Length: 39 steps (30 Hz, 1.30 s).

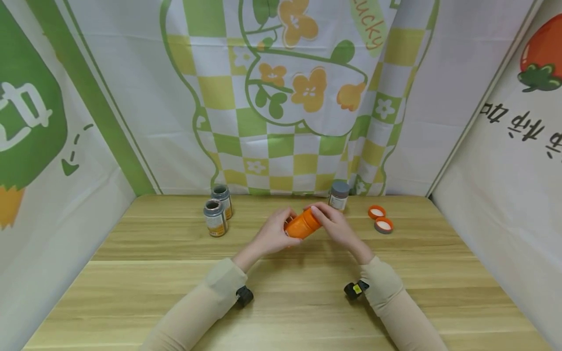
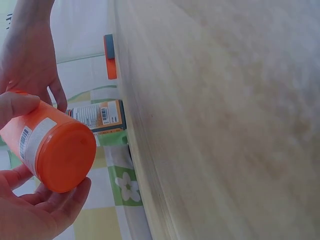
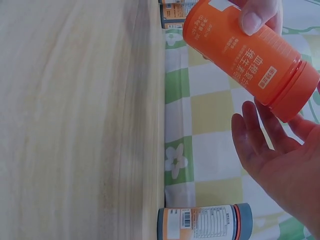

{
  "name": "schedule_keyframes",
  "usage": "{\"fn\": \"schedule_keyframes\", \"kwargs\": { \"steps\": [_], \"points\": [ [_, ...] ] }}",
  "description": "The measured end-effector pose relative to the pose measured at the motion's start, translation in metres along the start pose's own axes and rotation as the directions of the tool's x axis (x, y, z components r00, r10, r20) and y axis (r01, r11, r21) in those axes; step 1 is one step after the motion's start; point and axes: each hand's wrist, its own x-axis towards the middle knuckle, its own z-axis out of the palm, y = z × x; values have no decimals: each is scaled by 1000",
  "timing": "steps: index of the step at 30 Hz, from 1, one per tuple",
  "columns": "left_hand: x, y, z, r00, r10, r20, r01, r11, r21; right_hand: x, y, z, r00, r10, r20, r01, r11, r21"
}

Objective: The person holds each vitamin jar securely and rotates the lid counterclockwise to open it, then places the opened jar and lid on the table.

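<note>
Grip: Left hand [image 1: 271, 234] clamps round the orange bottle [image 1: 299, 227]; right hand [image 1: 336, 226] curves thumb and fingers about its cap [image 1: 312, 222].
Bottle: Held above the table [image 1: 281, 312], just below and right of centre in the head frame, tilted with its capped end toward the upper right.
Cap step: Uncapping seems the work in hand, judging by two lidless jars [image 1: 216, 220] at centre left and two loose lids [image 1: 384, 225] at centre right; whether the cap is turning off or on, a single moment cannot tell.
Next move: If the cap is to come off, it calls for a firm left hold and a right-hand twist, the bottle's mouth kept up lest anything spill.
Left wrist view: Reveals the bottle's round base at lower left and a barcode label beside it, both hidden from the head view.
Right wrist view: Shows white lettering along the bottle, the seam below the cap, and, at bottom, the closed jar [image 1: 338, 196] with an orange ring under its grey top.
Head view: Alone shows the lidless jars' gaping mouths and the lids' white linings.
</note>
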Motion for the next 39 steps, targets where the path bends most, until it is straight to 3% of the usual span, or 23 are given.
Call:
{"fn": "schedule_keyframes", "kwargs": {
  "steps": [2, 11, 24, 31, 39],
  "points": [
    [-1, 1, 0, 1000, -1, -6, 1, 1000, 9, 0, -3, 1, 1000, -12, -6, 11, 1000, -12],
    [-4, 5, -1, 1000, 2, -30, 0, 998, 64, 11, 32, 8, 999, -19, -31, 17, 999, -36],
    [-9, 11, -3, 999, -15, -51, 20, 995, 99, 9, 25, 12, 995, -74, -65, 59, 977, -205],
    [-11, 9, -4, 998, 5, -62, 4, 991, 131, 9, 25, 15, 991, -97, -94, 75, 973, -219],
    [-12, 7, -4, 998, 8, -67, -2, 995, 96, 9, 23, 18, 982, -123, -143, 92, 974, -206]
  ]
}}
